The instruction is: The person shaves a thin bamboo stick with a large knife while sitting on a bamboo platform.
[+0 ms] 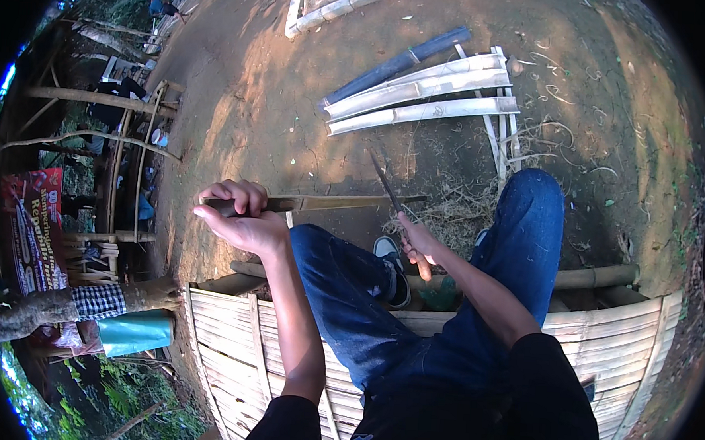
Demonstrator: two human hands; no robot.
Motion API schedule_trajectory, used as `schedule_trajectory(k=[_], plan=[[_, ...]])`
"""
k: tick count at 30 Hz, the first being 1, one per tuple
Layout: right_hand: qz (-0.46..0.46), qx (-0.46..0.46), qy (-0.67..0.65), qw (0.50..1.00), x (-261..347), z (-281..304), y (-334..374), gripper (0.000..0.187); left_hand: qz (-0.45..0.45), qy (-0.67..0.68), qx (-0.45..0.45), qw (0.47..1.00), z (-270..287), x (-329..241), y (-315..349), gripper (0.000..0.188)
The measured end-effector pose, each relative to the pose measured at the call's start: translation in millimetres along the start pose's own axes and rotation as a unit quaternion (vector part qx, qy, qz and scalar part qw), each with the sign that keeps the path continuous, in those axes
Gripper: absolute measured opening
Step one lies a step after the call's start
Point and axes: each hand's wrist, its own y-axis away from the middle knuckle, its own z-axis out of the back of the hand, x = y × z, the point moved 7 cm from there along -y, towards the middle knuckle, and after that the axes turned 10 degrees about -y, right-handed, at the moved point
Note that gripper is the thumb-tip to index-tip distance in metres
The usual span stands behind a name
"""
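1. Bare brown earth [250,127], dappled with sunlight, spreads in front of the person; along the left side stand a frame of rough poles [96,98] and a red banner [51,192].
2. On the ground ahead lie pale split bamboo lengths [422,114], with a dark pole [392,67] lying just beyond them.
3. Curly shavings [468,214] are heaped near the person's right knee, clad in blue jeans [532,221].
4. A slatted bamboo seat [601,337] lies beneath the person, and a dark shoe [398,282] shows between the legs.
5. The left hand [245,218] is raised out to the left, its fingers curled tightly around one end of a bamboo strip [337,202]. From there the strip reaches rightward, past the left knee.
6. The right hand [420,241] has its fingers clamped on the brown handle of a knife [383,174], whose blade slants up and leftward.
7. That blade crosses the strip near its far end; whether they touch, I cannot tell.
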Motion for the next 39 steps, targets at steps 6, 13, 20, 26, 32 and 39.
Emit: schedule_trajectory(k=[6, 13, 20, 26, 32, 39], plan=[[0.015, 0.135, 0.028, 0.99, 9, -52, 38, 0.058, -0.013, 0.003, 0.001, 1.0, 14, 0, 5, 0.043], [0.045, 0.098, -0.052, 0.993, -8, -35, 26, 0.04, -0.016, 0.014, 0.04, 0.999, -20, -3, 18, 0.044], [0.154, 0.124, 0.034, 0.98, 4, -49, 47, 0.028, -0.019, 0.0, 0.047, 0.999, -29, -3, 16, 0.044], [-0.048, 0.124, -0.125, 0.983, -22, -36, 25, 0.028, -0.018, -0.013, 0.023, 0.999, -30, -1, 9, 0.045], [0.08, 0.157, -0.03, 0.984, 0, -58, 53, 0.024, -0.031, -0.014, 0.038, 0.999, -32, -5, 13, 0.045], [0.001, 0.075, -0.042, 0.996, -22, -34, 26, 0.024, -0.039, -0.047, -0.004, 0.998, -19, -4, 10, 0.045]])
